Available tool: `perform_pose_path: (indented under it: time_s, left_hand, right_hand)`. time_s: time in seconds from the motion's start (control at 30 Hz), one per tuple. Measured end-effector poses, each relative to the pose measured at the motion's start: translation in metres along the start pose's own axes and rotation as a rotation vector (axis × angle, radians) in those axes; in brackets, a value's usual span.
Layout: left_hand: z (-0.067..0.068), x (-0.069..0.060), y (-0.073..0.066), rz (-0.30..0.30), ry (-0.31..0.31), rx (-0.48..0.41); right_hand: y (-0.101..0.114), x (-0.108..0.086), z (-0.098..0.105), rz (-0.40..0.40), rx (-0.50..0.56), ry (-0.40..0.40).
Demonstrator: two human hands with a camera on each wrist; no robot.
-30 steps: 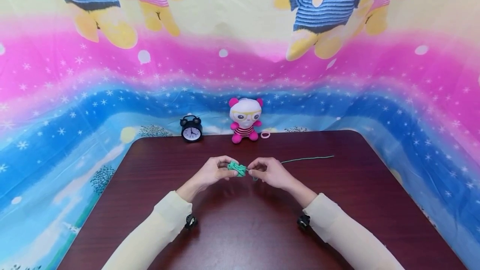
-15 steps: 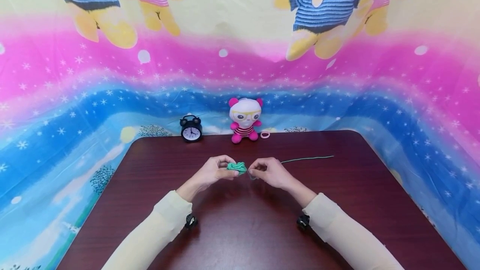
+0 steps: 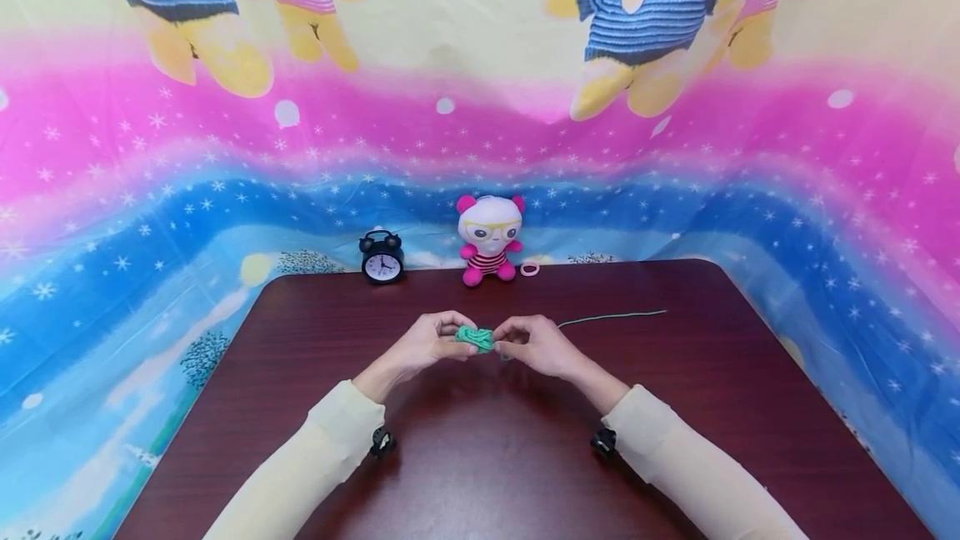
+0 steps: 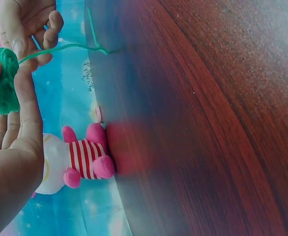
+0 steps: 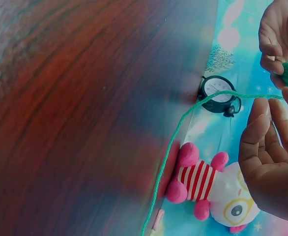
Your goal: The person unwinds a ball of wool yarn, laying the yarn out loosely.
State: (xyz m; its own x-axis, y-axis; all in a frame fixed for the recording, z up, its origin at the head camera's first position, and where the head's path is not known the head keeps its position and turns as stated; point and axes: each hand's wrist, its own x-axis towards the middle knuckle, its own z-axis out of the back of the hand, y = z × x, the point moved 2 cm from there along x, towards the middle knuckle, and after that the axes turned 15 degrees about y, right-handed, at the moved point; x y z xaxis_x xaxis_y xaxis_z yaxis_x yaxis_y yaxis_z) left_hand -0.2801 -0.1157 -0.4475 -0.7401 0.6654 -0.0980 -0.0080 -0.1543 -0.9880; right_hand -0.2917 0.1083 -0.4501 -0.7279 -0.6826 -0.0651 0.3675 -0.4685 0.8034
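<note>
Left hand pinches green yarn bundle above the dark wooden table, right hand pinches its strand just beside, thumbs nearly meeting fingers; light, even tension and a steady bundle grip seem best.

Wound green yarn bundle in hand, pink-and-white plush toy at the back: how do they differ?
The wound green yarn bundle is all green; the pink-and-white plush toy has a red-striped body.
The bundle is small; the toy, though farther away, looks larger.
The bundle is held in the left hand; the toy sits upright, untouched, on the dark reddish-brown table.
Both look soft.
</note>
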Motion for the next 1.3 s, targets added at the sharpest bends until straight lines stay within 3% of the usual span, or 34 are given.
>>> perform_pose_path:
  time_s: [0.17,0.47,0.73,0.9,1.13,1.3]
  left_hand:
    - [0.000,0.000,0.000,-0.009,0.013,-0.003]
    - [0.002,-0.003,-0.001,-0.026,-0.014,-0.086]
    - [0.004,-0.006,-0.004,-0.007,-0.064,-0.053]
    - [0.007,-0.008,-0.003,-0.012,-0.071,-0.026]
    - [0.007,-0.011,-0.002,-0.024,-0.070,-0.093]
    - [0.010,-0.012,0.001,0.002,-0.098,-0.018]
  right_hand:
    - [0.001,0.000,0.000,-0.008,-0.017,0.001]
    - [-0.002,-0.003,0.003,-0.007,-0.028,-0.013]
    - [-0.011,-0.006,0.010,-0.038,-0.032,-0.028]
    - [-0.016,-0.009,0.017,-0.061,-0.041,-0.063]
    - [-0.023,-0.015,0.031,-0.085,-0.040,-0.116]
    - [-0.028,-0.020,0.045,-0.092,-0.038,-0.175]
